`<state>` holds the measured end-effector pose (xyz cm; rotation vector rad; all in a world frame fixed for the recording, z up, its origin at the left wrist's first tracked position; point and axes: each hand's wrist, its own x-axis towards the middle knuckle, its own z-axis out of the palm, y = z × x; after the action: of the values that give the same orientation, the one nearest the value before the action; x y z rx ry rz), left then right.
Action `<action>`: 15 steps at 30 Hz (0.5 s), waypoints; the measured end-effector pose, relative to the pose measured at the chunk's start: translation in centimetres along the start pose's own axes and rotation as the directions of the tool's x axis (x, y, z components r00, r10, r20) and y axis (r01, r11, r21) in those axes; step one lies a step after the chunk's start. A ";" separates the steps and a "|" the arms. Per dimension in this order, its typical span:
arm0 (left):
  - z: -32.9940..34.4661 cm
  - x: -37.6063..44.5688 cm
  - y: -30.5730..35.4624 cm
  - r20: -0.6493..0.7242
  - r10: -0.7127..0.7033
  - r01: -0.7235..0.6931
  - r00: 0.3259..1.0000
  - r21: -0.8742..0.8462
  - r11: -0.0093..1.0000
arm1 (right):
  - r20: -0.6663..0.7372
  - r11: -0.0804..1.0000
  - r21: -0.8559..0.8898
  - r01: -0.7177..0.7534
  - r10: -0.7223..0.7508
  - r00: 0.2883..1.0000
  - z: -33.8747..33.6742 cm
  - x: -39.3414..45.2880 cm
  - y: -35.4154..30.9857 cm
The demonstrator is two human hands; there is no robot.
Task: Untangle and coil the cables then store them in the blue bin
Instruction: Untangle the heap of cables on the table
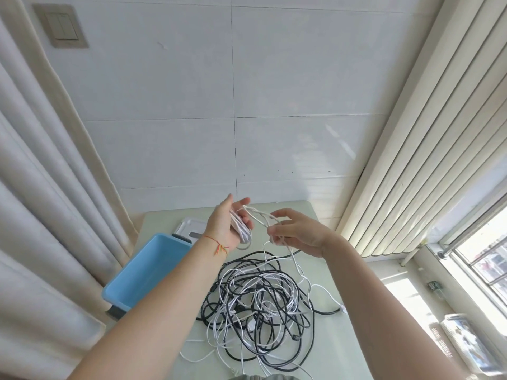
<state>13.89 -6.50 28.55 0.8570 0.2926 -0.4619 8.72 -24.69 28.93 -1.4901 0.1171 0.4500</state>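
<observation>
Your white cable [253, 219] is raised above the table, strung between both hands. Part of it is already wound into loops [241, 229] around your left hand [226, 226], whose fingers stay mostly straight with the coil lying across the palm and the thumb holding it in place. At 3 o'clock from that coil, your right hand [297, 233] pinches the free strand between curled fingers, and the strand drops from there toward the heap.

At 6 o'clock from your hands, the tangle of black and white cables [259, 303] lies on the pale green table [343, 338], its strands crossing one another. The blue bin [142, 272] sits at 9 o'clock from the tangle, near the table's left edge. A white flat device [189, 227] lies at 12 o'clock from the bin, just beside its far end. A red thread bracelet [218, 244] circles your left wrist.
</observation>
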 end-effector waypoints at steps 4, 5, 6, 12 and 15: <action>0.1 0.3 -0.1 -0.037 0.071 -0.076 0.997 -0.159 0.984 | -0.008 0.991 -0.108 -0.080 0.080 0.997 1.1 0.1 0.8; 0.0 0.5 0.0 -0.067 0.094 -0.104 0.993 -0.153 0.983 | -0.033 0.982 -0.153 -0.110 0.106 0.994 1.3 0.2 1.0; -0.1 0.7 0.1 -0.103 0.121 -0.134 0.987 -0.132 0.982 | -0.059 0.970 -0.206 -0.131 0.122 0.991 1.4 0.2 1.1; -1.6 2.2 -0.5 -0.219 0.347 -0.210 0.912 0.478 0.853 | -0.060 0.933 -0.359 -0.018 -0.004 0.998 2.2 0.3 -0.3; -1.9 2.2 -1.6 -0.084 0.301 -0.165 0.950 0.682 0.712 | -0.201 0.936 -0.343 0.075 -0.151 0.968 2.6 0.6 -1.5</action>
<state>14.81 -6.56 25.40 1.6413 0.1820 -0.2345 9.27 -22.10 30.34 -1.8702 0.1364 0.2110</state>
